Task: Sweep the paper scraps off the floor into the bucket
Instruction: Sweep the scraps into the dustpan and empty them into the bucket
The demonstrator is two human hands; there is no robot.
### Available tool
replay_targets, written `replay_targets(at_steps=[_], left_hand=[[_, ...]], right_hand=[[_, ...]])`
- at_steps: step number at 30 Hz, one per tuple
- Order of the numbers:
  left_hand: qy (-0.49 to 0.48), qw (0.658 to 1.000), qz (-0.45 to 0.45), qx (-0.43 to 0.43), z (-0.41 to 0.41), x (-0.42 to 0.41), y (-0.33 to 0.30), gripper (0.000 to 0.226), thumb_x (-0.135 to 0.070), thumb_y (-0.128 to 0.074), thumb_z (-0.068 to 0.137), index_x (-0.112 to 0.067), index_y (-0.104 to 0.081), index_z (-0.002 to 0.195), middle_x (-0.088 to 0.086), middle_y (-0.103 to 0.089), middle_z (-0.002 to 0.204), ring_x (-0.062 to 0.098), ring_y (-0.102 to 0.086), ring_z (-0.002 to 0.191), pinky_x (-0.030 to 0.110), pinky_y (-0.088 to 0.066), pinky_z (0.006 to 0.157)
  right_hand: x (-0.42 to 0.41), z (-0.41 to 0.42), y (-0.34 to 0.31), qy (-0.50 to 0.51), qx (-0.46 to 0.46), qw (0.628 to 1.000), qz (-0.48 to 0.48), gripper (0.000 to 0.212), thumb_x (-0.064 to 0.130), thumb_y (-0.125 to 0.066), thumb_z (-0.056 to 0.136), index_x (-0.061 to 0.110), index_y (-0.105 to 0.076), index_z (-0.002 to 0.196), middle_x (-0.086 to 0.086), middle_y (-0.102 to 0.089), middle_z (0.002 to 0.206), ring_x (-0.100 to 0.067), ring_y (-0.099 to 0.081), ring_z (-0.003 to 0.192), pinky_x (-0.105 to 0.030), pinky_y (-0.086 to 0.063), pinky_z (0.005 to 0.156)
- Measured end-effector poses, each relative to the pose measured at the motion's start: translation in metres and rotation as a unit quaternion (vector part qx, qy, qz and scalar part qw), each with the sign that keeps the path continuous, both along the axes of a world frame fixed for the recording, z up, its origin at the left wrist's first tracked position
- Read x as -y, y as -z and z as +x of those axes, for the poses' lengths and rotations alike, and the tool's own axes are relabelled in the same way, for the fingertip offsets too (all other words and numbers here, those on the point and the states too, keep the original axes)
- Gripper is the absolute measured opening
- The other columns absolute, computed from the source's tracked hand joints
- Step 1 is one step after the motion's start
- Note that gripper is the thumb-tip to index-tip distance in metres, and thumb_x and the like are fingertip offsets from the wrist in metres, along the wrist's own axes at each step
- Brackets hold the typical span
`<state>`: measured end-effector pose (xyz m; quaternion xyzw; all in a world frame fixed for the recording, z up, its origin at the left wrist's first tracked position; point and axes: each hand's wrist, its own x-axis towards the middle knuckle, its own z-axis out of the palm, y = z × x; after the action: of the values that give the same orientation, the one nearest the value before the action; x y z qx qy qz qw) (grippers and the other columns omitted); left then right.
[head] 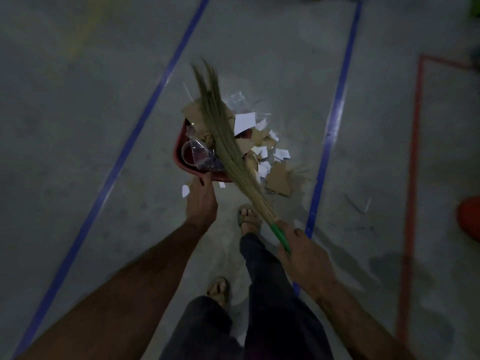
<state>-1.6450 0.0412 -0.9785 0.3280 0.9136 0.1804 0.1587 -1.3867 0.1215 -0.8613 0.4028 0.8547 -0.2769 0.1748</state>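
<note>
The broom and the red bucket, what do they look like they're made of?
The broom looks like a bundle of dried grass or plant fibre: thin, matte, tan strands fanning out, bound into a glossy green grip, probably plastic. The red bucket appears to be moulded plastic, with a smooth rim of even colour. Dim light and blur leave both uncertain.

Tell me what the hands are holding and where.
Right hand grips the broom by its green handle; left hand holds the red bucket at its near rim.

Broom [223, 141] across bucket [179, 152], scraps [270, 154] right.
</note>
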Motion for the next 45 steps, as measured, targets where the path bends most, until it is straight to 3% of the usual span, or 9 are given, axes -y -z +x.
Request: replay_targets(at_steps=[6,9,14,18,22,30,36,41,45], left_hand=[[0.028,0.999,0.011,-0.035,0.035,0.051,-0.107,0.046,-0.005,-0.052,0.088,-0.016,-0.037,0.131,0.017,-0.049,0.111,0.037,-0.056,0.094,0.050,-0.053,0.075],[0.043,0.998,0.009,-0.044,0.060,0.062,-0.151,0.056,-0.008,-0.056,0.088,-0.015,-0.033,0.139,0.018,-0.049,0.118,0.035,-0.054,0.103,0.050,-0.054,0.080],[0.086,0.993,0.029,-0.070,0.102,0.056,-0.204,0.061,0.001,-0.059,0.085,-0.010,-0.035,0.140,0.022,-0.048,0.119,0.036,-0.053,0.101,0.043,-0.051,0.079],[0.099,0.992,0.038,-0.073,0.144,0.032,-0.233,0.060,0.006,-0.056,0.084,-0.011,-0.035,0.137,0.022,-0.049,0.114,0.037,-0.053,0.095,0.045,-0.052,0.074],[0.106,0.990,0.041,-0.086,0.191,-0.001,-0.246,0.050,0.007,-0.053,0.082,-0.011,-0.039,0.126,0.021,-0.050,0.109,0.035,-0.053,0.088,0.043,-0.049,0.068],[0.104,0.988,0.085,-0.081,0.328,-0.083,-0.257,0.041,0.007,-0.045,0.087,-0.005,-0.042,0.127,0.025,-0.051,0.104,0.036,-0.051,0.083,0.039,-0.038,0.065],[0.127,0.983,0.118,-0.056,0.443,-0.163,-0.254,0.044,0.005,-0.048,0.089,-0.009,-0.040,0.130,0.021,-0.052,0.104,0.033,-0.054,0.086,0.045,-0.052,0.067],[0.170,0.980,0.096,-0.029,0.520,-0.230,-0.257,0.045,0.004,-0.050,0.089,-0.010,-0.038,0.130,0.020,-0.048,0.109,0.036,-0.054,0.091,0.046,-0.051,0.072],[0.200,0.975,0.091,-0.019,0.575,-0.290,-0.250,0.043,0.004,-0.049,0.091,-0.010,-0.040,0.131,0.019,-0.048,0.112,0.030,-0.049,0.089,0.037,-0.039,0.069]], right_hand=[[0.074,0.049,-0.091,0.002,-0.080,0.994,0.071,0.047,0.035,-0.048,0.099,0.040,-0.029,0.142,0.009,-0.049,0.100,-0.009,-0.049,0.070,-0.019,-0.040,0.053],[0.091,0.076,-0.124,0.018,-0.080,0.992,0.095,0.050,0.035,-0.047,0.097,0.040,-0.028,0.142,0.004,-0.056,0.097,-0.013,-0.057,0.069,-0.031,-0.055,0.060],[0.101,0.126,-0.166,0.031,-0.084,0.985,0.144,0.054,0.037,-0.048,0.098,0.037,-0.027,0.148,0.009,-0.048,0.084,-0.005,-0.047,0.056,-0.015,-0.036,0.048],[0.090,0.172,-0.181,0.049,-0.103,0.980,0.164,0.057,0.034,-0.049,0.097,0.035,-0.028,0.150,0.005,-0.053,0.088,-0.010,-0.053,0.059,-0.025,-0.050,0.053],[0.063,0.218,-0.193,0.048,-0.108,0.976,0.184,0.054,0.033,-0.048,0.097,0.034,-0.029,0.147,0.005,-0.052,0.087,-0.008,-0.050,0.057,-0.019,-0.039,0.049],[-0.020,0.352,-0.200,0.058,-0.086,0.971,0.215,0.060,0.031,-0.048,0.091,0.040,-0.025,0.146,0.002,-0.054,0.088,-0.015,-0.055,0.058,-0.035,-0.055,0.054],[-0.079,0.469,-0.217,0.070,-0.077,0.966,0.235,0.060,0.035,-0.049,0.089,0.041,-0.026,0.144,0.000,-0.056,0.095,-0.024,-0.061,0.069,-0.034,-0.048,0.056],[-0.125,0.545,-0.215,0.100,-0.055,0.964,0.240,0.062,0.034,-0.055,0.083,0.039,-0.037,0.142,0.000,-0.055,0.091,-0.024,-0.057,0.063,-0.035,-0.049,0.052],[-0.165,0.596,-0.204,0.141,-0.049,0.961,0.231,0.060,0.036,-0.053,0.088,0.040,-0.034,0.144,0.000,-0.053,0.092,-0.025,-0.058,0.068,-0.037,-0.047,0.055]])
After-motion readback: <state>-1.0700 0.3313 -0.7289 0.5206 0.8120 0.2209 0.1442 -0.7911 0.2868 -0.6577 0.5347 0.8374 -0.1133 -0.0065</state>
